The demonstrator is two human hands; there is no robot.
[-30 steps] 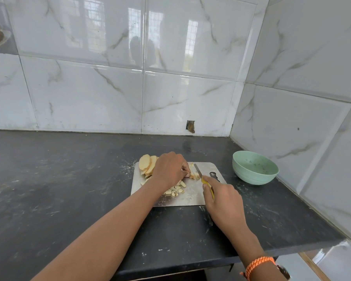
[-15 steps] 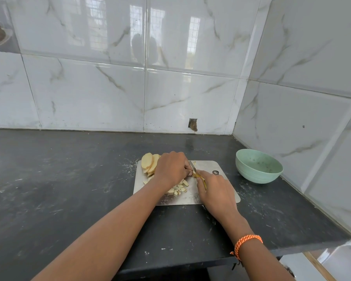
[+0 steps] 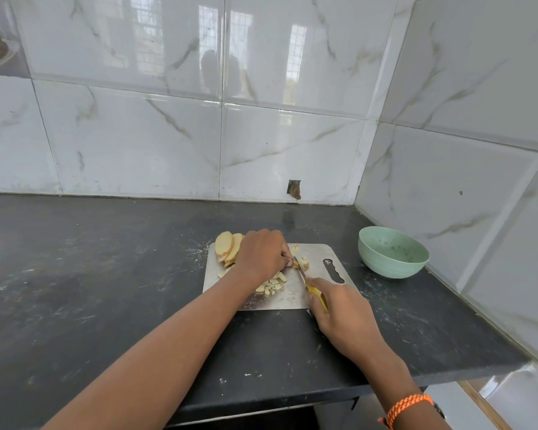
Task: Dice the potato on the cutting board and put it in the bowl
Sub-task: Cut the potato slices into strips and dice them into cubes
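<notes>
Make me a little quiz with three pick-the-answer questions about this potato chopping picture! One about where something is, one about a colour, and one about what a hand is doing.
1. Where is the bowl?
A. right of the cutting board
B. on the board
C. left of the board

2. What colour is the knife handle?
A. red
B. yellow
C. blue

3. What is the right hand doing?
A. lying flat on the counter
B. lifting the bowl
C. gripping the knife

Answers: 1 A, the bowl stands on the counter past the board's right edge. 2 B, yellow shows between the fingers. 3 C, its fingers curl round the handle.
</notes>
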